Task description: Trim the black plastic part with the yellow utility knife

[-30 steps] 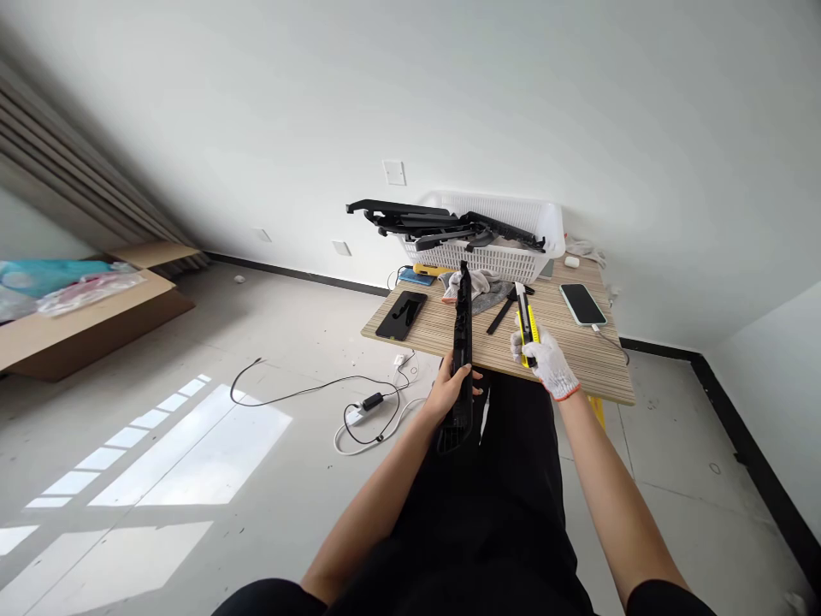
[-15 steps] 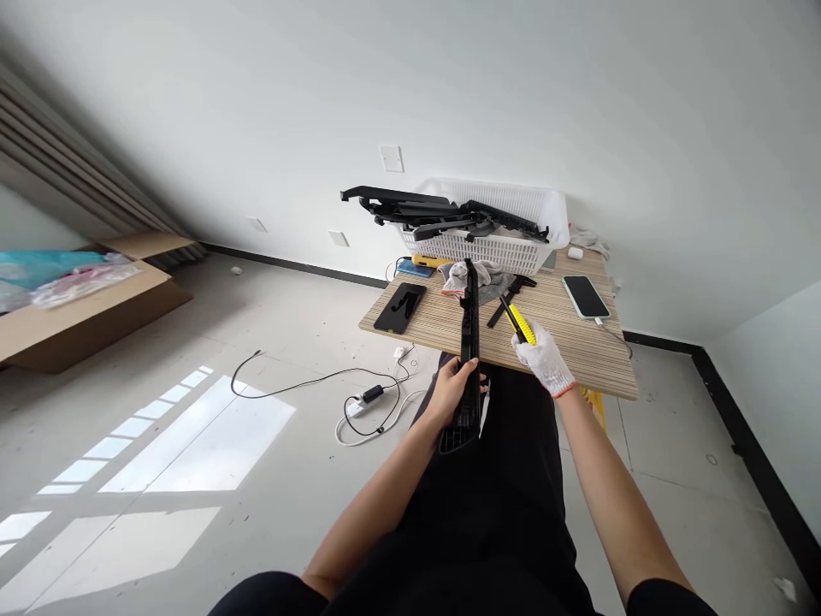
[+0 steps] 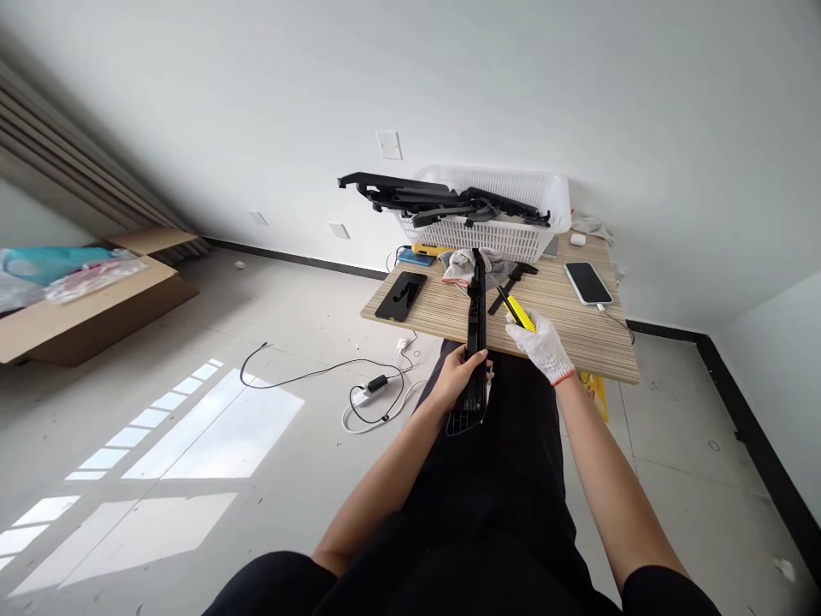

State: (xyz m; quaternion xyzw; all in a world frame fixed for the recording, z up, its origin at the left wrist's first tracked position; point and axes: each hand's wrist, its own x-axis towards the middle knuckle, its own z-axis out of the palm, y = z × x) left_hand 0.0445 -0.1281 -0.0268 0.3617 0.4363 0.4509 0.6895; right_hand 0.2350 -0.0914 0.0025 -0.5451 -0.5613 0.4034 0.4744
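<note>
My bare left hand (image 3: 458, 374) is wrapped round a long black plastic part (image 3: 476, 321), with a grille-like lower end towards me. The part points away from me, its far end over the table and its near end above my lap. My right hand (image 3: 542, 346), in a white knitted glove with an orange cuff, is closed on a yellow and black utility knife (image 3: 518, 315). The knife's tip points up and left, a short way right of the black part and apart from it. A black caliper (image 3: 513, 287) lies on the table just beyond the knife.
On the wood-grain table (image 3: 564, 334) stands a white basket (image 3: 513, 239) heaped with black plastic parts (image 3: 410, 198). A dark tablet-like device (image 3: 401, 296), a phone (image 3: 588, 282) and crumpled gloves (image 3: 458, 265) lie around. Cables with a black adapter (image 3: 377, 383) are on the floor; a cardboard box (image 3: 115, 304) stands left.
The view has shifted slightly. The black part stands a little more upright and closer to the knife. Both hands keep their hold.
</note>
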